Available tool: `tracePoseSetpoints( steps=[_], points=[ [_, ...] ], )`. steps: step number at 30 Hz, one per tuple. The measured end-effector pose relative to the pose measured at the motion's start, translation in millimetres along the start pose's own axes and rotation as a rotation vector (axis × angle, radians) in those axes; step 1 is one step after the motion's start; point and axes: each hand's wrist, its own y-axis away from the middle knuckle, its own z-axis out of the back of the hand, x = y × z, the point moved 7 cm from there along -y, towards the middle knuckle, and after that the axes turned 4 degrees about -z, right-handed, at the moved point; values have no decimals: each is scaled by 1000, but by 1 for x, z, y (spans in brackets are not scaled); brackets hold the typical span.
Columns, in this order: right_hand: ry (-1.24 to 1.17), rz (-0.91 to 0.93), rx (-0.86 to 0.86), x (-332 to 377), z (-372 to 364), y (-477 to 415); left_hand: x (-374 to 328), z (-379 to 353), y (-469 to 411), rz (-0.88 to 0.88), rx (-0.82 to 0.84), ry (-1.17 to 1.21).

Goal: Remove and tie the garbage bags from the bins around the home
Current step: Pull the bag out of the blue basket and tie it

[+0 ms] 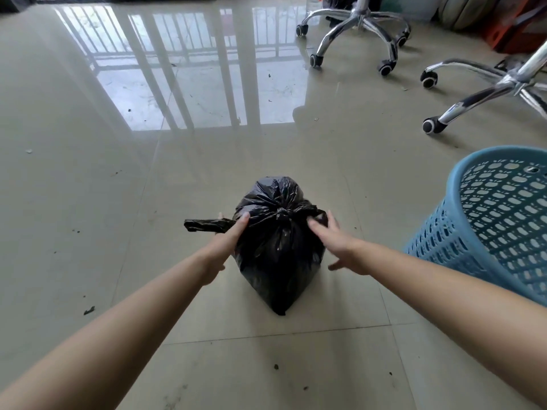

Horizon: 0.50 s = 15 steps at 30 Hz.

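A full black garbage bag (276, 250) stands on the tiled floor in the middle of the view, its top drawn into a knot (281, 213). One loose tail of the bag (204, 225) sticks out to the left; a shorter one lies on the right. My left hand (225, 247) is against the bag's left side with its fingers apart, and the left tail passes behind it. My right hand (340, 247) is at the bag's right side with its fingers spread, fingertips touching the short right tail. Neither hand is closed around the plastic.
A light blue perforated plastic bin (485, 226) stands at the right, no liner visible in it. Two chrome office-chair bases on castors (355, 28) (503, 84) are at the back right. Small bits of debris lie on the glossy floor (118, 202).
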Motion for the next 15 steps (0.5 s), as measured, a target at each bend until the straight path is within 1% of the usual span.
tracePoseSetpoints(
  steps=[2, 3, 4, 7, 9, 12, 15],
  points=[
    [5, 10, 33, -8, -18, -7, 7, -18, -5, 17, 62, -5],
    [-1, 26, 28, -10, -24, -10, 7, -24, -7, 3, 57, 11],
    [-6, 50, 11, -11, -26, -12, 6, -27, -7, -24, 24, 34],
    [-4, 140, -74, -1, -17, -11, -4, -19, -9, -150, -148, 109],
    [-24, 191, -114, 15, -11, -2, -17, -12, -6, -206, -196, 154],
    [-86, 251, -144, 51, -1, 18, -56, -4, 9, -230, -236, 222],
    [-161, 326, -164, 108, 23, 59, -122, 8, 44, -274, -254, 301]
  ],
)
